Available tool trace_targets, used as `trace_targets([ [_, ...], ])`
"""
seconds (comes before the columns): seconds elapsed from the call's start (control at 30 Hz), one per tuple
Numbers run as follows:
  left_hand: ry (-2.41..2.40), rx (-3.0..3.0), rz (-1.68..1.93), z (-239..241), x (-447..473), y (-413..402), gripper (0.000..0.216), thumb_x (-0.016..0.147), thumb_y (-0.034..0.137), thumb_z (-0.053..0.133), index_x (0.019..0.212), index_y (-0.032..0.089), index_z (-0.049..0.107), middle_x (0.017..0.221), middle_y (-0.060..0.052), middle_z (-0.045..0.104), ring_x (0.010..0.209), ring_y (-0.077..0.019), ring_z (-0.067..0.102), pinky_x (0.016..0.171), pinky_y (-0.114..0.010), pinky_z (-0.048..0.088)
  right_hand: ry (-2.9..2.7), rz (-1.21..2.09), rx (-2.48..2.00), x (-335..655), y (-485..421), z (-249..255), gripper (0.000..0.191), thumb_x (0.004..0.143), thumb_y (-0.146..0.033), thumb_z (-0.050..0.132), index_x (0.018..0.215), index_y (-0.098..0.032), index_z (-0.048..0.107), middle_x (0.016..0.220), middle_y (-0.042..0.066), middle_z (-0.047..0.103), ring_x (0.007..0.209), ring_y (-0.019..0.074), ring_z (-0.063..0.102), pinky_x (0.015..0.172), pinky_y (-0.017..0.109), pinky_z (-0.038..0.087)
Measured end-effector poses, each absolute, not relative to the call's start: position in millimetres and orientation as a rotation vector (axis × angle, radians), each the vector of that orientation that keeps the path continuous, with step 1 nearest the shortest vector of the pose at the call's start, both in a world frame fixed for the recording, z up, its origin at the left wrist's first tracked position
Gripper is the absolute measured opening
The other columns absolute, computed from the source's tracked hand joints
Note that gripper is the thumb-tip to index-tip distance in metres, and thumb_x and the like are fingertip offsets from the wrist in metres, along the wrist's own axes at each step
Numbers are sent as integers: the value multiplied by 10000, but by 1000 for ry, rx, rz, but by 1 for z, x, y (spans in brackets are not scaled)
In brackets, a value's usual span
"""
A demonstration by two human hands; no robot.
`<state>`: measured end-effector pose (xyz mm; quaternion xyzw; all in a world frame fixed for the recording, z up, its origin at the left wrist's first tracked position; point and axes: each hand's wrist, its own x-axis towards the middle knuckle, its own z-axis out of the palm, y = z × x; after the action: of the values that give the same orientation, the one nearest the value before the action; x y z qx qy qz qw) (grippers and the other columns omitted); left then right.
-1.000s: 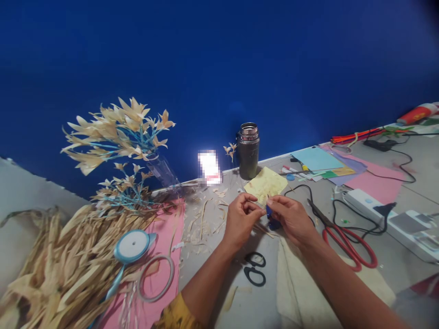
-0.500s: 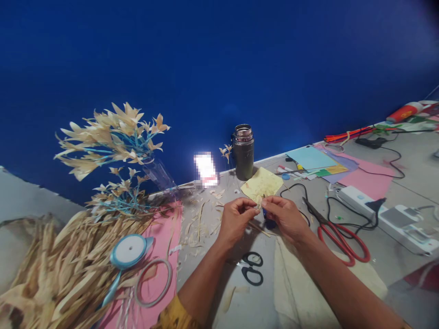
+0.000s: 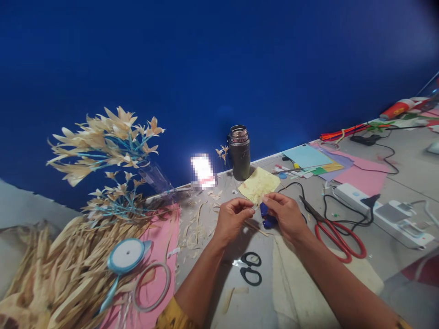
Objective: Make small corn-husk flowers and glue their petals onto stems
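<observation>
My left hand (image 3: 232, 221) and my right hand (image 3: 284, 214) meet over the grey table, fingers pinched together on a small pale dried husk strip (image 3: 258, 204) held between them. A blue object (image 3: 266, 218) lies on the table just under my right hand. Small black-handled scissors (image 3: 250, 268) lie on the table below my hands. A yellow paper sheet (image 3: 259, 183) lies just beyond my fingers.
Dried husk strips (image 3: 58, 269) pile at left beside a husk-flower arrangement (image 3: 106, 151) in a clear vase. Blue ribbon spool (image 3: 126, 255) and tape ring (image 3: 151, 287) rest on pink paper. A dark flask (image 3: 239, 153), red scissors (image 3: 338, 237), power strip (image 3: 384, 212), cables and coloured papers (image 3: 308, 160) lie right.
The view has drifted slightly; both hands sit a little further left and higher in the frame, still pinching the small strip together. Nothing was picked up or let go.
</observation>
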<state>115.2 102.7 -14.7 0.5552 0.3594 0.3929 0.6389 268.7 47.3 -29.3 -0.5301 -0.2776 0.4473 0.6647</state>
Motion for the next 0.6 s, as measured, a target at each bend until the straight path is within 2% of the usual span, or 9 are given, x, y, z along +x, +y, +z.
trace_targets([
  [0.2, 860, 1251, 941, -15, 119, 99, 111, 641, 234, 808, 707, 171, 744, 638, -21, 687, 598, -133, 592, 617, -266, 473, -624, 973, -1204, 264, 50, -37, 312, 665, -471, 831, 691, -190, 699, 561, -46, 511, 492, 88, 366, 454, 228, 279],
  [0.4, 934, 1246, 1024, -22, 122, 98, 217, 604, 221, 830, 732, 174, 661, 608, 30, 616, 557, -101, 530, 562, -223, 413, -689, 1006, -1193, 258, 50, -43, 266, 681, -432, 829, 698, -189, 724, 610, -30, 561, 527, 101, 402, 493, 244, 302],
  [0.6, 955, 1264, 1015, -22, 121, 100, 226, 608, 228, 826, 738, 173, 650, 619, 24, 624, 558, -103, 525, 561, -225, 407, -693, 1027, -1180, 259, 49, -44, 265, 685, -425, 832, 699, -182, 727, 604, -31, 551, 538, 99, 405, 508, 244, 306],
])
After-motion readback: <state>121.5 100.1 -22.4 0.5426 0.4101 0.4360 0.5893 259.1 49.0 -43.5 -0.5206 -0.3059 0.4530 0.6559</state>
